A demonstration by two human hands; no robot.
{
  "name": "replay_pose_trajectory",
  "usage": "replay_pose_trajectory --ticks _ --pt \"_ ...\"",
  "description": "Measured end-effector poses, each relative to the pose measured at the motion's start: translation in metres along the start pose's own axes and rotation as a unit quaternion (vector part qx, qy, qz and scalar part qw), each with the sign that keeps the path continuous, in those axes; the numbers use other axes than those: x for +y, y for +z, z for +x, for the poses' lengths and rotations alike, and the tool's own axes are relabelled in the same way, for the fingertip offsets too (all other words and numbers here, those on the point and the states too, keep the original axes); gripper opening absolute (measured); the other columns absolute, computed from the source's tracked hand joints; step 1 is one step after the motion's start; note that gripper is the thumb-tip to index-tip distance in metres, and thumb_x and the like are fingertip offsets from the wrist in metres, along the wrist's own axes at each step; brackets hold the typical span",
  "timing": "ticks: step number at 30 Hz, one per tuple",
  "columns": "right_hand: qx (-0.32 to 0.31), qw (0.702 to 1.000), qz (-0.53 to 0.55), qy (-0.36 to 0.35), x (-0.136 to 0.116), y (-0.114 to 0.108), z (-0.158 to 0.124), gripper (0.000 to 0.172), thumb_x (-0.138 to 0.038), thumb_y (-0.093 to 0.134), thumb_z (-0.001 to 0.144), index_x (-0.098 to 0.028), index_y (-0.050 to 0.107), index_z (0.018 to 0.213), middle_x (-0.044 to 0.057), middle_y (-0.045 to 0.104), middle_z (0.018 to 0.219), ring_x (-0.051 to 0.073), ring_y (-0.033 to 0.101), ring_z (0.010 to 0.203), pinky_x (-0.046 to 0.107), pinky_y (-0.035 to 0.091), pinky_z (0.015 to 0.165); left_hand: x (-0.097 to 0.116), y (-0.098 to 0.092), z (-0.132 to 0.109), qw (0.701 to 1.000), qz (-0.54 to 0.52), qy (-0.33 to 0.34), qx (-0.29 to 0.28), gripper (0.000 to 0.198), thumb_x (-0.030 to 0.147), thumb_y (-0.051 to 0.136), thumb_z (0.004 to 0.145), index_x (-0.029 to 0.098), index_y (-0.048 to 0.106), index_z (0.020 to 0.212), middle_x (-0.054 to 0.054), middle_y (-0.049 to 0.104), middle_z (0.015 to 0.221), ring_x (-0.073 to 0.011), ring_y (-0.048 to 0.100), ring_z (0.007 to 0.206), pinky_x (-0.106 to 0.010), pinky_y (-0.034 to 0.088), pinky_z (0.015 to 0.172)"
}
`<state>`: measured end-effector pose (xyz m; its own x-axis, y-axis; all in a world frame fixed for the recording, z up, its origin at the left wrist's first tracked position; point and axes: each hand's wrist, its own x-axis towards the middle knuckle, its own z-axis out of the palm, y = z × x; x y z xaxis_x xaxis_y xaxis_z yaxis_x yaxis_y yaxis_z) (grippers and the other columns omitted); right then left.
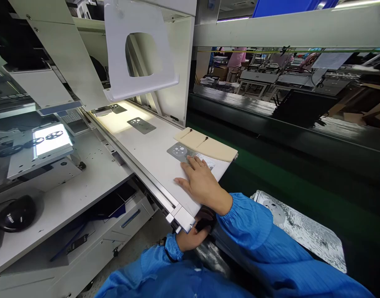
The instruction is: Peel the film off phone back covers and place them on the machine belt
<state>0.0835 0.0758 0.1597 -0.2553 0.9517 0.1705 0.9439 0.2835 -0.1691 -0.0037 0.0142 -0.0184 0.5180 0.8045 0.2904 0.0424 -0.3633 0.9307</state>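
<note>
A grey plate with round holes point(179, 151) lies on the white conveyor belt point(155, 157), beside a cream guide piece point(211, 147). Spread over the plate's near, shiny end is my right hand point(202, 182), palm down with fingers apart. Below the belt's near end is my left hand point(191, 238); its fingertips go into shadow, and what they hold, if anything, is hidden. Farther up the belt lie a second holed plate point(141, 125) and a third one point(117, 108) in the bright light.
A white machine cover point(165, 54) rises over the belt. At the left are a black mouse point(16, 213) and a lit screen point(51, 140). A shiny silver sheet stack point(311, 231) lies at the lower right. People in pink stand far back.
</note>
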Motion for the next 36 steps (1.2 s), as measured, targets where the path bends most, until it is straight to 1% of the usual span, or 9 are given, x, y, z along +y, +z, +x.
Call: replay_pose_trajectory --ticks 4,8,11,13,15,17,21,26,36 --pt "0.036 0.999 -0.019 -0.018 0.002 -0.006 -0.02 0.061 -0.05 0.052 0.091 -0.005 0.05 0.132 0.023 0.035 0.143 0.041 0.027 0.134 0.057 0.027 0.11 0.0 0.001 -0.001 1.0 -0.004 -0.025 -0.002 0.021 0.028 0.058 0.082 0.022 0.061 0.102 -0.007 0.066 0.101 -0.0246 0.059 0.099 -0.045 0.048 0.095" --pt "0.112 0.991 -0.022 -0.073 0.021 -0.011 -0.07 0.045 -0.037 0.049 0.094 -0.006 0.054 0.126 0.018 0.044 0.139 0.035 0.036 0.131 0.053 0.037 0.107 0.008 -0.003 0.001 1.0 -0.008 -0.009 -0.01 0.02 0.027 0.057 0.085 0.022 0.06 0.104 -0.008 0.066 0.105 -0.025 0.058 0.105 -0.046 0.047 0.098" --pt "0.152 0.986 -0.002 -0.072 0.053 -0.02 -0.119 0.032 -0.031 0.042 0.097 -0.014 0.059 0.118 0.012 0.058 0.124 0.027 0.051 0.12 0.044 0.051 0.096 0.014 -0.006 0.003 0.999 -0.012 0.03 -0.01 0.017 0.024 0.056 0.085 0.02 0.06 0.102 -0.01 0.063 0.109 -0.0241 0.058 0.106 -0.045 0.046 0.098" --pt "0.181 0.983 0.003 -0.028 0.076 -0.028 -0.151 0.025 -0.033 0.044 0.097 -0.018 0.062 0.106 0.008 0.066 0.105 0.023 0.063 0.098 0.037 0.058 0.08 0.016 -0.007 0.004 0.999 -0.019 0.048 -0.014 0.016 0.022 0.055 0.086 0.02 0.06 0.101 -0.01 0.063 0.11 -0.0234 0.059 0.106 -0.044 0.046 0.098" --pt "0.178 0.984 0.017 0.019 0.09 -0.034 -0.182 0.021 -0.035 0.046 0.096 -0.021 0.062 0.095 0.004 0.068 0.088 0.018 0.065 0.076 0.03 0.058 0.063 0.016 -0.008 0.003 0.998 -0.019 0.06 -0.015 0.015 0.021 0.055 0.087 0.02 0.06 0.101 -0.01 0.062 0.109 -0.0228 0.059 0.106 -0.043 0.047 0.097" --pt "0.143 0.988 0.044 0.044 0.093 -0.03 -0.211 0.021 -0.037 0.047 0.095 -0.022 0.061 0.091 0.003 0.067 0.083 0.017 0.065 0.072 0.026 0.056 0.059 0.017 -0.008 0.003 0.997 -0.009 0.073 -0.021 0.016 0.021 0.054 0.088 0.02 0.059 0.103 -0.011 0.062 0.11 -0.0225 0.059 0.106 -0.043 0.047 0.097" --pt "0.068 0.995 0.003 0.067 0.081 0.011 -0.252 0.044 -0.049 0.057 0.087 -0.017 0.056 0.117 0.013 0.06 0.114 0.028 0.06 0.103 0.04 0.057 0.08 0.022 -0.006 0.006 0.988 0.054 0.116 -0.091 0.025 0.026 0.061 0.085 0.019 0.058 0.108 -0.014 0.058 0.12 -0.0257 0.054 0.115 -0.046 0.044 0.1" --pt "0.035 0.98 -0.116 0.16 0.078 0.054 -0.267 0.071 -0.038 0.079 0.065 -0.008 0.049 0.122 0.021 0.053 0.116 0.038 0.054 0.104 0.047 0.054 0.074 0.027 0.002 0.009 0.954 0.152 0.18 -0.187 0.034 0.038 0.07 0.078 0.019 0.059 0.105 -0.016 0.054 0.127 -0.031 0.047 0.121 -0.05 0.041 0.103" --pt "-0.039 0.967 -0.06 0.244 0.079 0.036 -0.254 0.081 -0.043 0.091 0.046 -0.014 0.051 0.11 0.012 0.052 0.103 0.032 0.051 0.096 0.041 0.046 0.077 0.03 0.014 0.005 0.938 0.217 0.216 -0.161 0.018 0.031 0.058 0.088 0.018 0.059 0.101 -0.015 0.057 0.12 -0.0277 0.049 0.116 -0.048 0.044 0.099"
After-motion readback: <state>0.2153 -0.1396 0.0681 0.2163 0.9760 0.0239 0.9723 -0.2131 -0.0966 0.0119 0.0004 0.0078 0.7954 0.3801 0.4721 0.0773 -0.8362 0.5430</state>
